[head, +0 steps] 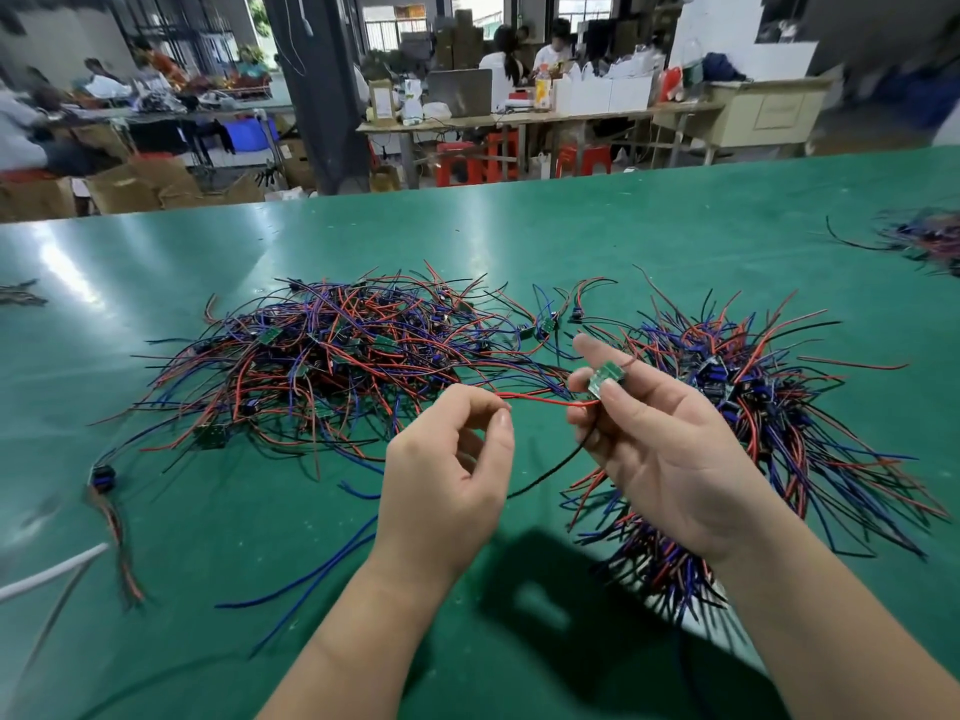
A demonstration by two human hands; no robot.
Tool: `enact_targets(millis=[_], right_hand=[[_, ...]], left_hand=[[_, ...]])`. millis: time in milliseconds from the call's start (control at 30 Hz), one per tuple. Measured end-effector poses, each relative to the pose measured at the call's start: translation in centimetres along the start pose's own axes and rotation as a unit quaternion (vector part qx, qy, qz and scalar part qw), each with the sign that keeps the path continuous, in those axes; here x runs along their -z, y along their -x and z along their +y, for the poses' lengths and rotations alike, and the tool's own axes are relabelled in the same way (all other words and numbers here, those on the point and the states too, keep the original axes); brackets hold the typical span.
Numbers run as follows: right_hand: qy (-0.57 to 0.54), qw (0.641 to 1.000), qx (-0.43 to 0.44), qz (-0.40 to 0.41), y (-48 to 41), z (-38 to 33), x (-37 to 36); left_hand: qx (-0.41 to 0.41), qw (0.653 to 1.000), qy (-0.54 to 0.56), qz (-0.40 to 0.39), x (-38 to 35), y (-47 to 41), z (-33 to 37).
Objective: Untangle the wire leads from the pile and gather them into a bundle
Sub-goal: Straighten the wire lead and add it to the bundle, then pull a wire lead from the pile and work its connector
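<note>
We see both hands raised just above the green counter (519, 226), close together but not touching, near the middle of the view. The right hand (660, 439), palm turned up, pinches a small green circuit board (605, 379) between its thumb and fingertips. A red lead (545, 401) runs taut from that board toward 9 o'clock, where the left hand (447, 459) pinches its free end between thumb and forefinger, the other fingers curled in. A black lead (561, 462) hangs from the right hand and trails down toward 7 o'clock onto the counter.

The tangled pile (322, 366) of red, blue and black leads, with more small boards caught in it, lies at 10 o'clock from the hands, spread wide on the counter. The bundle (753, 407) lies at 3 o'clock, partly under the right hand and wrist, its boards packed together in the middle and its leads fanning out at both ends. A few stray strands bridge the gap between pile and bundle, beyond the hands at 12 o'clock.

Two loose blue leads (311, 579) lie at 7 o'clock. A small bunch (101, 475) with a dark blue part sits at 9 o'clock near the edge of the view, with a white cable (47, 574) below it. A second heap (930, 241) of leads shows at 2 o'clock, blurred, well apart from the rest.
</note>
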State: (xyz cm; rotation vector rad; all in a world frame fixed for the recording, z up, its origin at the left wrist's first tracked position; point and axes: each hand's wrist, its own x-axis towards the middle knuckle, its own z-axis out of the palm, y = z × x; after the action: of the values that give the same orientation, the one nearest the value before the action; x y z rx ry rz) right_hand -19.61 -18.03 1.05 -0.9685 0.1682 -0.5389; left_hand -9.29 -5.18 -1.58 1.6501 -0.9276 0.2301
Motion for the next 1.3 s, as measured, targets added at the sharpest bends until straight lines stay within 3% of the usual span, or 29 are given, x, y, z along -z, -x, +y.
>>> enact_targets(millis=[133, 267, 333, 433, 533, 600, 667, 767, 867, 933, 1000, 1100, 1200, 1300], right_hand=[[0.141, 0.988, 0.066, 0.024, 0.0, -1.0, -0.4], [0.268, 0.959, 0.089, -0.001, -2.8, -3.5, -2.0], [0.358, 0.925, 0.120, 0.040, -6.5, -4.9, -2.3], [0.478, 0.852, 0.176, 0.122, -13.0, -6.2, -1.5], [0.556, 0.814, 0.075, 0.148, -16.5, -5.7, 0.0], [0.543, 0.821, 0.034, 0.170, -16.4, -5.0, 0.7], [0.519, 0.835, 0.048, 0.177, -15.0, -4.6, 0.6], [0.468, 0.871, 0.049, 0.144, -10.7, -4.1, -0.1], [0.374, 0.926, -0.022, 0.039, -5.4, -3.0, -0.6], [0.336, 0.937, -0.095, -0.014, -2.9, -1.4, -0.8], [0.278, 0.949, -0.147, -0.022, -1.5, 0.4, -1.0], [0.118, 0.977, -0.177, -0.024, -1.1, 2.1, -1.5], [0.036, 0.994, -0.098, -0.031, -0.9, 2.0, -1.2], [0.094, 0.994, -0.045, -0.017, -0.6, 1.4, -0.3]], left_hand=[[-0.016, 0.995, -0.098, 0.034, 1.3, -0.9, -0.7], [0.089, 0.970, -0.218, 0.055, 3.5, -2.3, -2.6], [0.154, 0.947, -0.279, 0.043, 4.7, -2.7, -3.9], [0.271, 0.882, -0.386, -0.019, 6.0, -3.0, -5.9], [0.343, 0.831, -0.428, -0.088, 6.4, -2.6, -7.3], [0.352, 0.834, -0.416, -0.090, 6.2, -2.4, -7.9], [0.316, 0.869, -0.378, -0.045, 6.0, -2.7, -8.0], [0.200, 0.935, -0.286, 0.063, 6.0, -3.0, -7.2], [0.097, 0.964, -0.201, 0.142, 5.5, -3.2, -4.8], [0.013, 0.974, -0.149, 0.169, 5.0, -3.1, -2.6], [-0.085, 0.982, -0.087, 0.145, 4.3, -2.4, -1.0], [-0.183, 0.983, 0.015, 0.030, 2.8, -0.8, 1.3], [-0.214, 0.968, 0.059, -0.116, 0.5, 0.9, 2.6], [-0.212, 0.960, 0.049, -0.179, -0.6, 1.5, 2.4]])
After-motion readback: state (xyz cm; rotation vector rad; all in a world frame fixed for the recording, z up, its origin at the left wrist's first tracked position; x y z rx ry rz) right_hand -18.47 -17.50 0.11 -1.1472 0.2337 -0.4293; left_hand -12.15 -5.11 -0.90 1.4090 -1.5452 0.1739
